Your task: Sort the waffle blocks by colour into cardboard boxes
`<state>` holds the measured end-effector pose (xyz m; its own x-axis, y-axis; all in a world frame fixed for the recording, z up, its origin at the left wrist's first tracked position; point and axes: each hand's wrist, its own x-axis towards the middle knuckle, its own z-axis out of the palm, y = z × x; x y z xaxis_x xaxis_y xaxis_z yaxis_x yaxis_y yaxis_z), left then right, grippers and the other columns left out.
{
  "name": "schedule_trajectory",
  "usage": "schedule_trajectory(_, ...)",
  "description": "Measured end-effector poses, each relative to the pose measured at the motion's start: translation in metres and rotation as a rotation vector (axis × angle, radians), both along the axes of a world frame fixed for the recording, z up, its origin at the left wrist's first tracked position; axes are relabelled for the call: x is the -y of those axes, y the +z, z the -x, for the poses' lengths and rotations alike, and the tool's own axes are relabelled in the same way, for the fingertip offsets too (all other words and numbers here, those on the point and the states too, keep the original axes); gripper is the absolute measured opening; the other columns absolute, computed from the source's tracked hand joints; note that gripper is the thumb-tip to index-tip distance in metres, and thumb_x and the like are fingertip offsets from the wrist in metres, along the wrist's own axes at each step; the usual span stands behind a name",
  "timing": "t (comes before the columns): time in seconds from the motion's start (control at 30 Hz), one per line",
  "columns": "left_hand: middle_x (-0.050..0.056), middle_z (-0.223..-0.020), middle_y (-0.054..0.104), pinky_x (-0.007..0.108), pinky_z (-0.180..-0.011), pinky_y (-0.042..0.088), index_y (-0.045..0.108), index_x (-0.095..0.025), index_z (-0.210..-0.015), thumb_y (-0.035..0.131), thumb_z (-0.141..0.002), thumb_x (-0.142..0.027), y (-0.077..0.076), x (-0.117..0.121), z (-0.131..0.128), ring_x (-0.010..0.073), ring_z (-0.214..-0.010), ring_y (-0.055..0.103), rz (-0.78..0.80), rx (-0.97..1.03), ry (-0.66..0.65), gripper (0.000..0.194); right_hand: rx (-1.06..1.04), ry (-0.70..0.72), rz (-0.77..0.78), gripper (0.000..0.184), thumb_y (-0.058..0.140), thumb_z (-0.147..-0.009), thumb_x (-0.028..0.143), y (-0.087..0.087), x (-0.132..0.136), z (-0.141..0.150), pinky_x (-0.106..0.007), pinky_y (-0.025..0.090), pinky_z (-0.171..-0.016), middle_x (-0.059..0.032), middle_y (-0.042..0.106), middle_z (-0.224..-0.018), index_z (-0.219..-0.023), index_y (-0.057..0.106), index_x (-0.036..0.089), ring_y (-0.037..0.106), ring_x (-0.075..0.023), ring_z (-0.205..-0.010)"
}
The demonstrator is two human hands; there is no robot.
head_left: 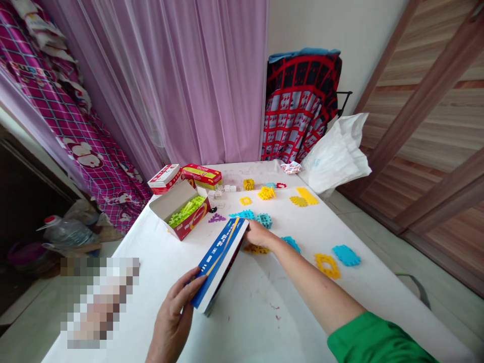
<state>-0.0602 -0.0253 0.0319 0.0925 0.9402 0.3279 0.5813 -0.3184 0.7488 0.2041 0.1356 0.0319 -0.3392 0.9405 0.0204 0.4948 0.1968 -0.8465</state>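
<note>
Tilted above the white table, a slim blue cardboard box (219, 259) with white lettering and a pale edge lies between both hands. My left hand (177, 300) grips its near end, with fingers over the blue face. At the far end, the fingers of my right hand (257, 234) are closed on the edge, partly hidden behind the box. Just beyond that end are light-blue plastic building pieces (264, 220) and a purple triangular piece (217, 218). Under my right wrist an orange-yellow piece (257, 249) shows in part.
An open red box (194, 223) holds lime-green pieces; behind it stand a red-white box (165, 177) and a red-yellow box (202, 175). Yellow pieces (266, 192), a yellow frame (327, 265) and a blue plate (346, 255) lie rightward. A white plastic bag (335, 154) stands at the far right corner.
</note>
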Motion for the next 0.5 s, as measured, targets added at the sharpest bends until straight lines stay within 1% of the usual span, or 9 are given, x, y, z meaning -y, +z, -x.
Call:
schedule_trajectory(0.1, 0.002, -0.137, 0.057, 0.040, -0.100, 0.047, 0.062, -0.042, -0.123, 0.046, -0.085, -0.024, 0.013, 0.003, 0.007, 0.0257, -0.121, 0.058, 0.016, -0.227, -0.090, 0.045, -0.251, -0.024, 0.077, 0.038, 0.059, -0.078, 0.028, -0.007, 0.002, 0.002, -0.041, 0.048, -0.098, 0.0005, 0.072, -0.110, -0.115, 0.066, 0.024, 0.065, -0.0221, -0.104)
schedule_trajectory(0.17, 0.002, -0.144, 0.051, 0.041, -0.100, 0.047, 0.056, -0.042, -0.130, 0.051, -0.083, -0.030, 0.023, 0.006, 0.009, 0.0280, -0.125, 0.054, 0.045, -0.349, -0.136, 0.049, -0.364, -0.047, 0.144, 0.037, 0.061, -0.077, 0.033, -0.009, 0.003, 0.003, -0.042, 0.048, -0.098, 0.0006, 0.073, -0.105, -0.112, 0.067, 0.024, 0.067, -0.0213, -0.099)
schedule_trajectory(0.23, 0.004, -0.148, 0.046, 0.041, -0.099, 0.048, 0.053, -0.041, -0.133, 0.058, -0.079, -0.037, 0.030, 0.010, 0.006, 0.0308, -0.126, 0.052, 0.066, -0.414, -0.141, 0.054, -0.432, -0.071, 0.227, 0.035, 0.061, -0.078, 0.041, -0.011, 0.006, 0.002, -0.043, 0.050, -0.095, 0.0000, 0.074, -0.098, -0.108, 0.069, 0.024, 0.068, -0.0210, -0.092)
schedule_trajectory(0.27, 0.004, -0.149, 0.043, 0.042, -0.097, 0.049, 0.054, -0.040, -0.133, 0.061, -0.077, -0.041, 0.031, 0.011, 0.003, 0.0320, -0.126, 0.052, 0.076, -0.423, -0.123, 0.056, -0.460, -0.081, 0.267, 0.035, 0.059, -0.080, 0.045, -0.011, 0.007, 0.002, -0.043, 0.051, -0.093, -0.0005, 0.075, -0.095, -0.107, 0.069, 0.024, 0.069, -0.0207, -0.089)
schedule_trajectory(0.37, 0.008, -0.149, 0.043, 0.045, -0.094, 0.051, 0.060, -0.037, -0.125, 0.063, -0.075, -0.051, 0.026, 0.013, -0.009, 0.0338, -0.124, 0.054, 0.096, -0.396, -0.010, 0.052, -0.517, -0.133, 0.352, 0.044, 0.045, -0.088, 0.057, -0.012, 0.011, 0.000, -0.040, 0.054, -0.087, -0.0033, 0.074, -0.094, -0.107, 0.068, 0.024, 0.070, -0.0198, -0.086)
schedule_trajectory(0.43, 0.010, -0.145, 0.048, 0.049, -0.096, 0.050, 0.062, -0.033, -0.121, 0.058, -0.079, -0.053, 0.018, 0.012, -0.017, 0.0331, -0.123, 0.055, 0.088, -0.358, 0.069, 0.046, -0.500, -0.173, 0.385, 0.057, 0.032, -0.091, 0.065, -0.012, 0.012, -0.002, -0.038, 0.055, -0.085, -0.0059, 0.073, -0.099, -0.110, 0.066, 0.024, 0.070, -0.0202, -0.088)
schedule_trajectory(0.5, 0.012, -0.141, 0.052, 0.051, -0.099, 0.047, 0.061, -0.030, -0.121, 0.054, -0.082, -0.053, 0.010, 0.009, -0.021, 0.0322, -0.123, 0.055, 0.061, -0.322, 0.110, 0.046, -0.455, -0.162, 0.375, 0.070, 0.021, -0.090, 0.071, -0.013, 0.011, -0.004, -0.036, 0.054, -0.087, -0.0073, 0.072, -0.106, -0.113, 0.065, 0.023, 0.068, -0.0206, -0.096)
